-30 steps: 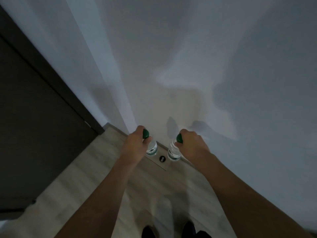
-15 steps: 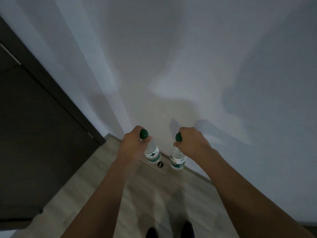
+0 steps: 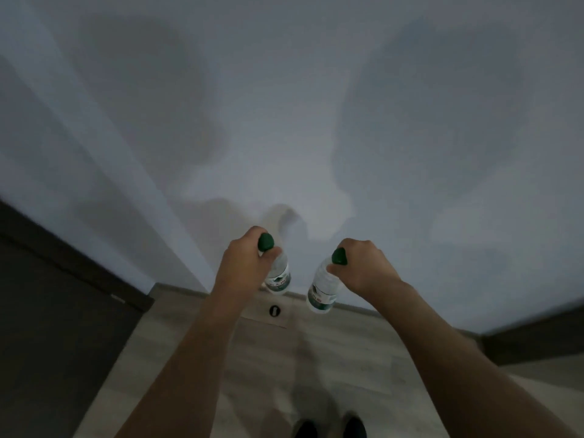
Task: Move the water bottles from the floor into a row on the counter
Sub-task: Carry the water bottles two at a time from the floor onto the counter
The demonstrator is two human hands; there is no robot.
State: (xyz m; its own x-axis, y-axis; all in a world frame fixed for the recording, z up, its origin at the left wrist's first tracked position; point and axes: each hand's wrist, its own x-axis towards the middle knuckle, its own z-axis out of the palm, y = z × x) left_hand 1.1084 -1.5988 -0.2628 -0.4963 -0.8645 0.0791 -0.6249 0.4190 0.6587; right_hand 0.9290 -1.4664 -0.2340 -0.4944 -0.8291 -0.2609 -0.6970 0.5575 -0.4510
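Head view, dim light, slight blur throughout.

Left hand [image 3: 245, 263]: fingers curled around the neck of the left bottle [image 3: 278, 276], gripping it just below its green cap [image 3: 265, 242]. The cap protrudes above the fist. The bottle hangs below the hand, clear plastic, with a white and green label [image 3: 278, 282] around its lower body. Its base is off the floor [image 3: 196, 352], over the strip where floor meets wall [image 3: 284, 121].

Right hand [image 3: 363, 268]: fingers clenched around the neck of the right bottle [image 3: 323, 290], with the thumb pressed below its green cap [image 3: 339, 257]. This bottle also hangs clear of the floor, tilted slightly with its base toward the left. Its label [image 3: 320, 298] is white with a green band near the bottom; the print cannot be read.

The two bottles are held side by side, apart from one another, neither touching the wall as far as can be told. Both forearms extend from the lower edge of the frame toward the bottles.

On the floor between and beneath the two bottles lies a pale flat plate [image 3: 268, 314] set against the foot of the wall, with a small dark oval fitting [image 3: 274, 310] at its middle. The floor is light wood-grain plank. A dark door [image 3: 47, 311] or panel stands at the left, its frame meeting the wall. A dark surface [image 3: 537, 339] enters at the right edge, lower down; what it is cannot be told. Two dark shoe tips [image 3: 328, 428] show at the bottom edge. No counter is in view.
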